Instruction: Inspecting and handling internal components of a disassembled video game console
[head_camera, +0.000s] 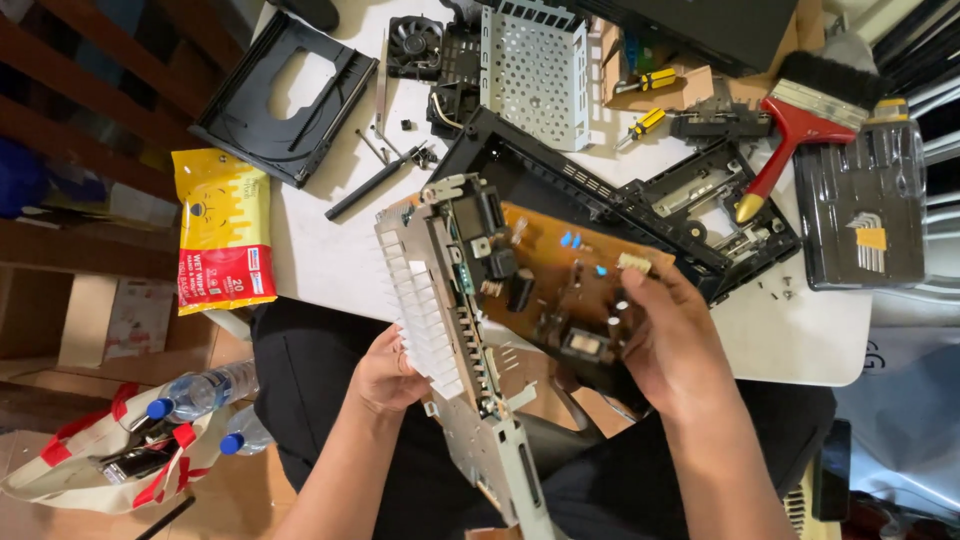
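Both my hands hold one electronics assembly over my lap: a brown circuit board (560, 280) joined to a finned white heatsink (425, 305) on a grey metal bracket (495, 460). My left hand (385, 375) grips the heatsink side from below. My right hand (670, 340) grips the board's right end, fingers over its dark components. The assembly is tilted, with the bracket pointing down toward my knees.
On the white table (320, 250) lie a black disc tray (285, 95), a small fan (415, 45), a perforated metal cage (535, 70), a black frame (560, 175), screwdrivers (645, 122), a red-handled brush (800, 125) and a tool case (865, 215). A wet-wipes pack (222, 230) overhangs the left edge; bottles (200, 392) and a bag (90, 460) sit on the floor.
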